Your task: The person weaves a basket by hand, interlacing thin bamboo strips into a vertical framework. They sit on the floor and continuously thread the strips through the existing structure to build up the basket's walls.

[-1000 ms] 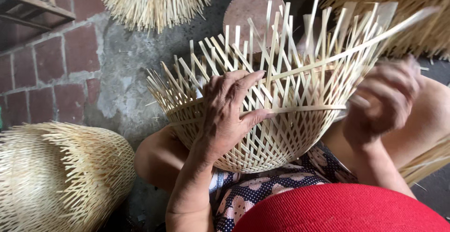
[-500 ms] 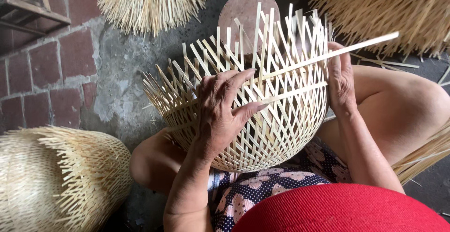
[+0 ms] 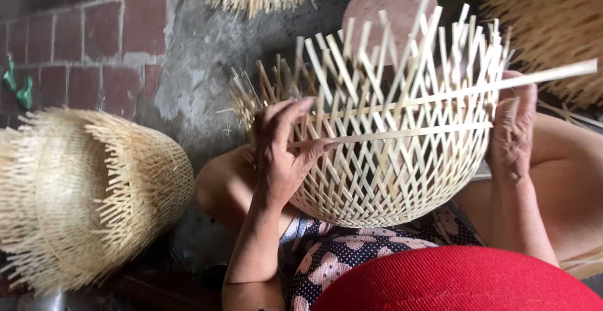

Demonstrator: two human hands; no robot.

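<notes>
Since a moment ago the right hand (image 3: pixel 512 132) has slid down the far side of the half-woven basket (image 3: pixel 383 160), and the whole bowl has tipped a little more upright. It sits in the person's lap at centre frame, a rounded lattice of pale, flat bamboo strips crossing in diamonds, loose ends bristling upward. The left hand (image 3: pixel 282 154) presses on the near wall, thumb and fingers pinching a horizontal strip (image 3: pixel 402 135). The right hand lies flat, fingers spread against the weave. At lower left rests another basket (image 3: pixel 88 198), its rim shaggy with splints, against a red brick wall (image 3: pixel 81 41).
</notes>
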